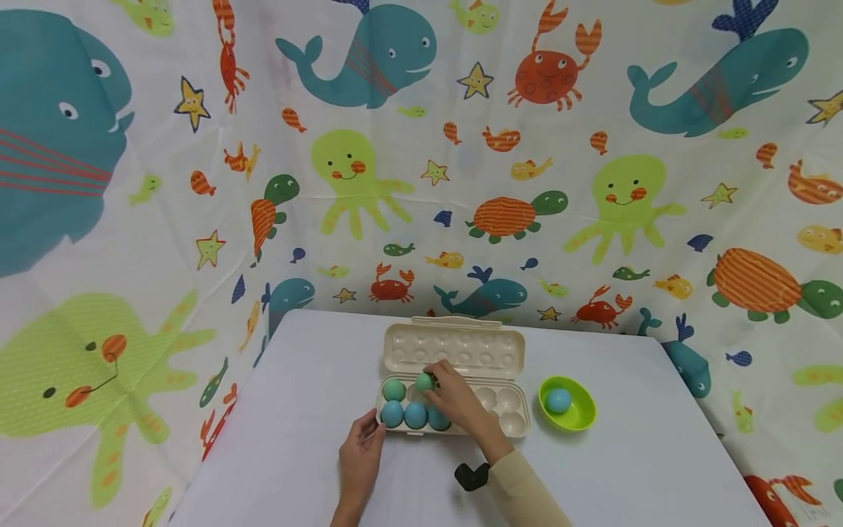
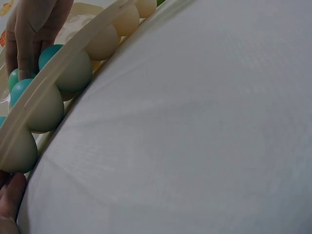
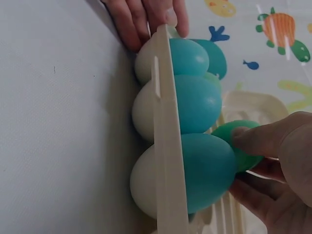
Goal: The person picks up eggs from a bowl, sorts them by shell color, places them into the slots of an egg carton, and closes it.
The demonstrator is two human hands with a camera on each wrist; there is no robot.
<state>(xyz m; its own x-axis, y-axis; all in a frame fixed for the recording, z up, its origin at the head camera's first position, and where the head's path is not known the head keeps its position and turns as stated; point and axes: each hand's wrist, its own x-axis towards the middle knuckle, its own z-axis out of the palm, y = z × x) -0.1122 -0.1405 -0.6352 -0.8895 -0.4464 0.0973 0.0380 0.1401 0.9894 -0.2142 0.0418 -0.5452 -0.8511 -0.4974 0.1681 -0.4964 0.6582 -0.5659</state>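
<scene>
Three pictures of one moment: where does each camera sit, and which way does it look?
Head: worn on the person's head, facing forward and down at the white table, egg carton and patterned cloth; left hand and right hand show.
Left wrist: looks along the carton's near side; left fingers show bottom left, the right hand top left.
Right wrist: looks along that side towards the left hand; the right hand pinches a green egg.
Both wrist views share the blue eggs and both hands.
</scene>
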